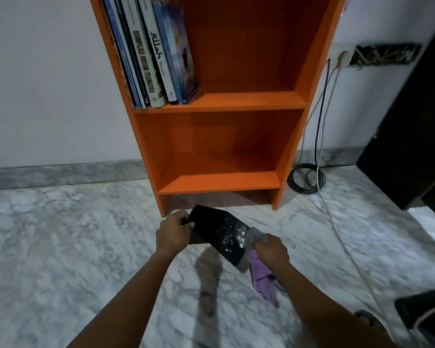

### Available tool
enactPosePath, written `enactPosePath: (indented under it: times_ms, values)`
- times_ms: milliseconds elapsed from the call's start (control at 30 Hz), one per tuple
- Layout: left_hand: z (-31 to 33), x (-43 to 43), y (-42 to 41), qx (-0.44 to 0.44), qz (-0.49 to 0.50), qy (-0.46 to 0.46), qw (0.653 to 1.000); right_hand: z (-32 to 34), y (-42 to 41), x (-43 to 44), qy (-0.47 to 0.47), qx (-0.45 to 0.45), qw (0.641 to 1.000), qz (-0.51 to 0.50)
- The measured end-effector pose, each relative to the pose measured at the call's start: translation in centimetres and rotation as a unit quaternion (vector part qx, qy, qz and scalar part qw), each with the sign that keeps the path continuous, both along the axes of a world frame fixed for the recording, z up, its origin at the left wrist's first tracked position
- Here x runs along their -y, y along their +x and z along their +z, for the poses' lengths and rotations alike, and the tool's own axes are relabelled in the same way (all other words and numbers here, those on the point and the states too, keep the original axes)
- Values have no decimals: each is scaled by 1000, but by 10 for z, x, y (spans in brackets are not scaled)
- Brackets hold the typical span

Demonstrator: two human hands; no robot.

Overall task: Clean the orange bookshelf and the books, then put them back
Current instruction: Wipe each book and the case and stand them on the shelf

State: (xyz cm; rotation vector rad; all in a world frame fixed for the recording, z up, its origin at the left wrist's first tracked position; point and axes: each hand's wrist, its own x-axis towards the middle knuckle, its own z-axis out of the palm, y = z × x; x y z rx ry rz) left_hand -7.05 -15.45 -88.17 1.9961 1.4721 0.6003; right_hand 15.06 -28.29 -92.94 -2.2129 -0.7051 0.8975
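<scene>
The orange bookshelf (219, 101) stands against the white wall. Several books (151, 54) lean together at the left of its upper visible shelf; the lower shelf holds nothing. In front of the shelf's foot, my left hand (173, 233) grips the left edge of a black book (219, 234) whose cover carries white dust specks. My right hand (270, 249) holds a purple cloth (263, 277) against the book's right end, and the cloth hangs down below my fist.
Marble floor (73, 234) spreads all around. Black and white cables (309, 177) hang from a wall socket and coil on the floor right of the shelf. A dark cabinet (412, 146) stands at the right, with a sandal (369, 320) and dark object at the bottom right.
</scene>
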Motion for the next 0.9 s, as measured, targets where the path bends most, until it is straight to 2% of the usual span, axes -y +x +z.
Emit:
enactPosePath:
  times_ms: [100, 167, 200, 267, 300, 367, 433, 567, 700, 767, 900]
  values:
    - [25, 0, -4, 100, -37, -68, 992, 11, 6, -4, 95, -81, 991, -55]
    - [43, 5, -13, 162, -56, -139, 975, 27, 8, -10, 166, -77, 981, -70]
    - [53, 8, -17, 206, -69, -206, 954, 40, 7, -10, 195, -65, 977, -59]
    - [68, 18, -24, 289, -82, -379, 875, 63, 6, -10, 246, -37, 968, -21]
    - [73, 22, -24, 324, -82, -435, 836, 71, 7, -10, 263, -28, 964, 6]
    - [76, 25, -23, 376, -67, -474, 793, 87, 10, -7, 293, -31, 954, 50]
    - [77, 28, -18, 373, -64, -486, 787, 99, 13, -4, 307, -37, 947, 87]
    - [83, 40, -8, 304, -80, -502, 806, 112, 16, -4, 312, -34, 933, 174]
    - [76, 45, -3, 316, -94, -526, 784, 122, 19, 4, 324, -92, 926, 173]
    - [76, 49, 2, 316, -102, -541, 773, 126, 20, 11, 309, -128, 932, 136]
    - [73, 50, 11, 353, -23, -540, 764, 127, 19, 0, 336, -168, 925, -52]
